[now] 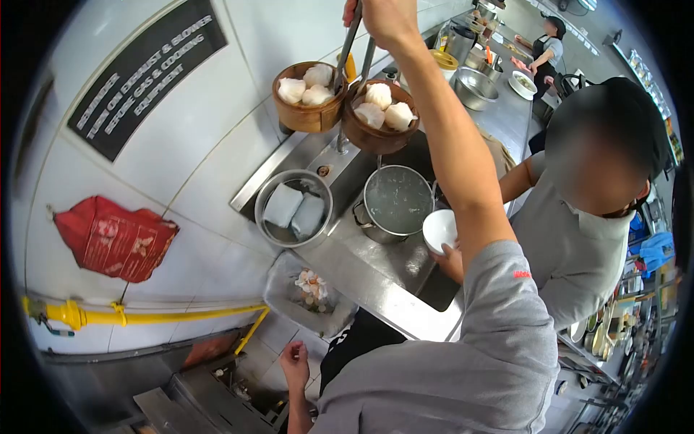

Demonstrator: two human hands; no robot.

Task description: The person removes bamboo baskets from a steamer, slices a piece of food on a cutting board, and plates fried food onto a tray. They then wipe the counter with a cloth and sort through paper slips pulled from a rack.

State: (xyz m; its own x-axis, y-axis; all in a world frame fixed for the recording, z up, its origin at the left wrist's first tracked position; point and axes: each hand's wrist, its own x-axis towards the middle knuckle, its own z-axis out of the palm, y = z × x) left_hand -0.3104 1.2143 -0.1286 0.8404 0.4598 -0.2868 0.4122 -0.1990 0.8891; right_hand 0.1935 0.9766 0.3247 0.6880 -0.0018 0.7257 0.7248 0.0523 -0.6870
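Tiled wall at left; steel table carries a pot of cloudy liquid and a metal bowl with two packs. Co-worker's hand with white bowl just beside the pot. Right grip closed round tongs, tips at adjoining rims of two baskets of dumplings, beyond the pot. Left grip low, half-curled; contents: cannot tell.

dumplings: white | steamer baskets: brown | pipe: yellow | sign: black-and-white | sleeve: grey
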